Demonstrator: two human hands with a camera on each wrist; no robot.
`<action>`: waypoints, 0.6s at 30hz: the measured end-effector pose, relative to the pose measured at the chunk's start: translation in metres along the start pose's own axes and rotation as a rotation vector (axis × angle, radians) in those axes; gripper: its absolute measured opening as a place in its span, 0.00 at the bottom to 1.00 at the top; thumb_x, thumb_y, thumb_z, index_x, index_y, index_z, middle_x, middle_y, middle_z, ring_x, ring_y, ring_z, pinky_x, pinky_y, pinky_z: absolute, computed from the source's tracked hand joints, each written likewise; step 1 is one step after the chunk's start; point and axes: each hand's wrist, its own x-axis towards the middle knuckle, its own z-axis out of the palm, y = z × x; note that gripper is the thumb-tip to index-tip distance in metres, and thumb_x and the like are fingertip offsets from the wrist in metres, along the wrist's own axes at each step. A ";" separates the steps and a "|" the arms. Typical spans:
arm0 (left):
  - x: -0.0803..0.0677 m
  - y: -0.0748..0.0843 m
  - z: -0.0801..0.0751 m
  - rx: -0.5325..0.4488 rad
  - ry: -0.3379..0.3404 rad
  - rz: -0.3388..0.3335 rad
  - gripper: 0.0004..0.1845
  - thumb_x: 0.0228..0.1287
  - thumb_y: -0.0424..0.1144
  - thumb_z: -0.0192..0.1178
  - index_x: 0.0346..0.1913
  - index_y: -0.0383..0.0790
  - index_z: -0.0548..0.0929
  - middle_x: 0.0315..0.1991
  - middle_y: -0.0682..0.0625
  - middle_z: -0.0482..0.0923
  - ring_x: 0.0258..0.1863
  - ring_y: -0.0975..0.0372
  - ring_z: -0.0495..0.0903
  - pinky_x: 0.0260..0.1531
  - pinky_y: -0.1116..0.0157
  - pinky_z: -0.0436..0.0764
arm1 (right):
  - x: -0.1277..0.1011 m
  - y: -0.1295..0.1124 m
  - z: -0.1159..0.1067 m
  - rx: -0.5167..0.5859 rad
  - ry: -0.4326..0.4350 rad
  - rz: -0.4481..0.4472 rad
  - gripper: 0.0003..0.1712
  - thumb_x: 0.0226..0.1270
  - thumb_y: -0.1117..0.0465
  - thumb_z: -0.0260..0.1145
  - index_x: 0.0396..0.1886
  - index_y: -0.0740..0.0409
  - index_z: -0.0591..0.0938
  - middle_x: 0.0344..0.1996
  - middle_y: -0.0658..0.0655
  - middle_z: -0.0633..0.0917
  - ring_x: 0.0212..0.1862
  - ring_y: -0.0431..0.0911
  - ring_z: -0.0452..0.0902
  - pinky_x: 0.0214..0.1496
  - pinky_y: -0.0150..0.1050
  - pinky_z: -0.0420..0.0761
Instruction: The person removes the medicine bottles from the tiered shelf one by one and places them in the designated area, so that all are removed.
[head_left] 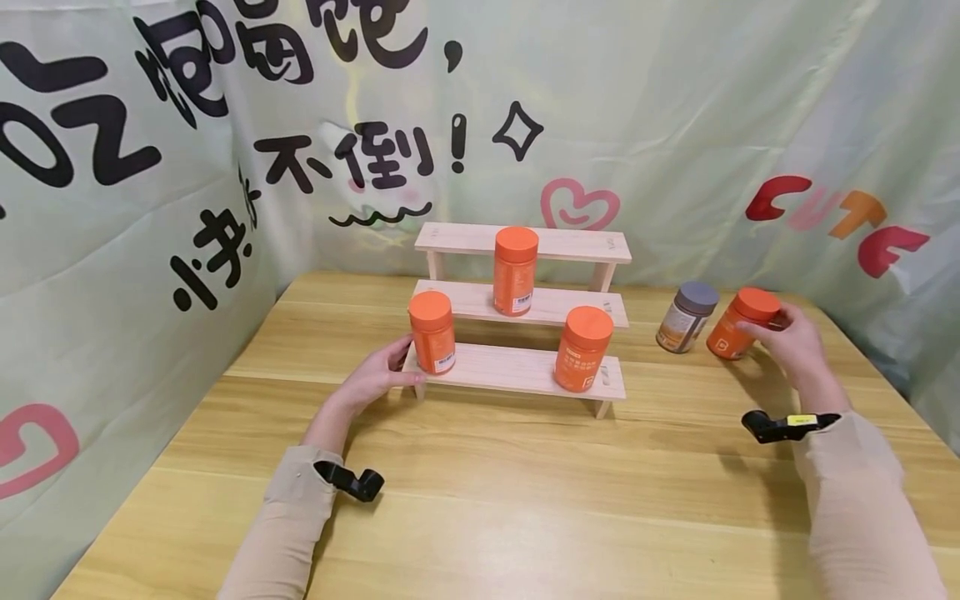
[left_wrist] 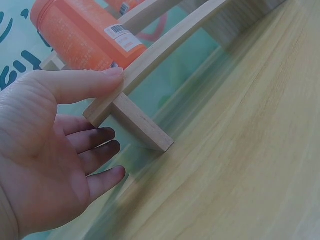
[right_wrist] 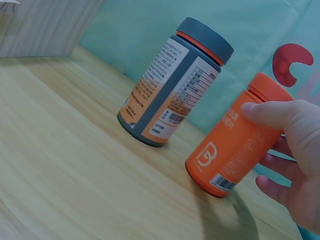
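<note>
At the right, my right hand [head_left: 799,348] grips an orange jar [head_left: 732,333] near its lid, thumb in front and fingers behind. In the right wrist view the jar stands beside a grey-lidded jar [right_wrist: 175,82] with an orange-and-white label. My left hand [head_left: 375,377] pinches the left end of the wooden step shelf's lowest board [left_wrist: 150,52], thumb along its front edge and fingers behind. Just by that thumb an orange jar [head_left: 432,333] stands on the board. Another orange jar [head_left: 583,350] is at the board's right end, and one more orange jar [head_left: 514,273] sits on the middle step.
The top board [head_left: 570,243] of the shelf carries nothing. A wood-grain table [head_left: 480,492] spreads beneath everything. Behind hangs a pale cloth [head_left: 675,108] with black lettering and coloured shapes. A small black camera [head_left: 780,427] is strapped to each wrist.
</note>
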 end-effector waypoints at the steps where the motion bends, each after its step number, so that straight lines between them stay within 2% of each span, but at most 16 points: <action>1: 0.000 0.000 0.000 0.000 0.001 -0.002 0.44 0.56 0.35 0.64 0.71 0.33 0.50 0.70 0.36 0.51 0.69 0.47 0.51 0.66 0.49 0.51 | 0.000 0.001 -0.001 0.004 -0.008 -0.004 0.44 0.62 0.51 0.64 0.67 0.72 0.56 0.41 0.40 0.68 0.39 0.28 0.63 0.35 0.18 0.68; 3: 0.000 0.000 0.000 -0.003 -0.002 -0.001 0.44 0.56 0.35 0.64 0.71 0.32 0.50 0.70 0.36 0.50 0.69 0.46 0.50 0.66 0.49 0.51 | -0.001 0.004 -0.003 0.037 -0.020 -0.011 0.41 0.62 0.52 0.64 0.66 0.69 0.59 0.39 0.37 0.68 0.38 0.27 0.63 0.35 0.18 0.69; 5: 0.000 -0.001 0.000 -0.004 -0.003 -0.001 0.44 0.56 0.35 0.64 0.71 0.32 0.50 0.70 0.36 0.50 0.69 0.46 0.49 0.66 0.49 0.50 | -0.001 0.009 -0.005 0.115 -0.022 -0.007 0.34 0.61 0.55 0.65 0.63 0.59 0.65 0.37 0.35 0.69 0.37 0.27 0.65 0.34 0.18 0.71; 10: -0.001 0.001 0.001 -0.017 -0.013 0.003 0.44 0.56 0.33 0.63 0.71 0.31 0.49 0.71 0.36 0.48 0.69 0.47 0.48 0.66 0.51 0.49 | 0.008 0.028 -0.014 0.253 -0.030 0.010 0.22 0.58 0.57 0.68 0.50 0.38 0.70 0.34 0.33 0.74 0.35 0.26 0.70 0.34 0.20 0.74; 11: -0.001 0.001 0.001 -0.018 -0.014 0.003 0.44 0.57 0.33 0.62 0.71 0.31 0.49 0.71 0.36 0.48 0.69 0.47 0.48 0.66 0.51 0.49 | 0.011 0.033 -0.016 0.254 -0.034 0.004 0.22 0.58 0.56 0.68 0.49 0.38 0.70 0.34 0.32 0.74 0.36 0.26 0.71 0.34 0.20 0.74; 13: -0.001 0.002 0.001 -0.019 -0.015 0.002 0.43 0.57 0.33 0.62 0.71 0.31 0.49 0.71 0.36 0.47 0.69 0.47 0.48 0.67 0.51 0.49 | 0.019 0.042 -0.021 0.234 -0.027 -0.001 0.25 0.58 0.55 0.68 0.54 0.40 0.70 0.34 0.32 0.74 0.36 0.25 0.72 0.34 0.20 0.74; 18: -0.001 0.002 0.001 -0.015 -0.015 0.001 0.43 0.58 0.33 0.62 0.71 0.31 0.50 0.71 0.36 0.47 0.70 0.47 0.47 0.67 0.51 0.48 | 0.039 0.065 -0.031 0.177 0.036 -0.040 0.31 0.58 0.52 0.68 0.61 0.47 0.69 0.36 0.33 0.76 0.37 0.26 0.73 0.33 0.20 0.75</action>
